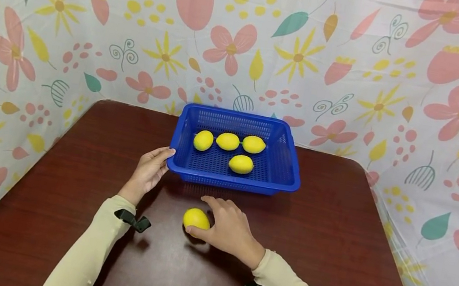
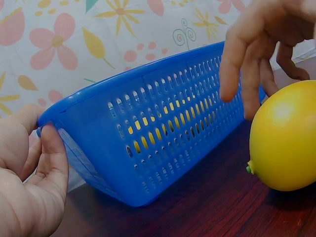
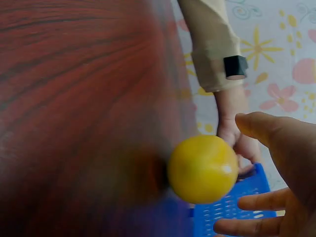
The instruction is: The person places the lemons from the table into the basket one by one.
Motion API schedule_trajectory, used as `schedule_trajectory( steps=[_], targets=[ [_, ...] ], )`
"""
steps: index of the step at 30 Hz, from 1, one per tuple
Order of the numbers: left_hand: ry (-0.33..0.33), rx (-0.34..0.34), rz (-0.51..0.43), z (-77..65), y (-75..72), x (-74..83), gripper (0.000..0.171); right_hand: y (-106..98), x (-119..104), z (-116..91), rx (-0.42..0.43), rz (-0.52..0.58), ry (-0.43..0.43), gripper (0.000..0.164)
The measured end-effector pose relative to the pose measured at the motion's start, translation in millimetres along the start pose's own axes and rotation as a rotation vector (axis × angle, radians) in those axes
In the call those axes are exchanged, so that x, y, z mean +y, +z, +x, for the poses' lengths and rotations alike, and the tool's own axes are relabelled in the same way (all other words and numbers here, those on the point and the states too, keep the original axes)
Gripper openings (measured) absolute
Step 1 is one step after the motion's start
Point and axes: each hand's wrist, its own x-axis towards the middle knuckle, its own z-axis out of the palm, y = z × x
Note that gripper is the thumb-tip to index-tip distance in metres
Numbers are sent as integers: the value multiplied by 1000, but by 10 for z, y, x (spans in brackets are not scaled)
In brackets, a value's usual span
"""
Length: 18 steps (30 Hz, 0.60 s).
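Observation:
A blue plastic basket [image 1: 223, 181] with slotted walls stands toward the back of the table. Three lemons lie in a row inside it, and another lemon [image 1: 241, 164] lies in front of them. My left hand [image 1: 148, 170] grips the basket's rim at its front left corner, pinching it between thumb and fingers. One lemon [image 1: 195, 220] rests on the table in front of the basket. Over its right side my right hand [image 1: 233, 227] is spread with thumb and fingers apart. In the right wrist view a gap shows between those fingers and the lemon [image 3: 202, 169].
The dark brown wooden table [image 1: 328, 261] reaches out on both sides of the basket. A white cloth [image 1: 238, 33] printed with flowers hangs behind the table and along its sides. Both sleeved wrists carry a dark strap [image 1: 132, 220].

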Motion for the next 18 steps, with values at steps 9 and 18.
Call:
schedule_trajectory(
  steps=[9, 18],
  targets=[
    [7, 2, 4, -15, 7, 1, 7, 94, -40, -38, -1, -13, -1, 77],
    [-3, 0, 14, -5, 5, 5, 15, 177, -33, -36, 46, -4, -35, 60]
  ],
)
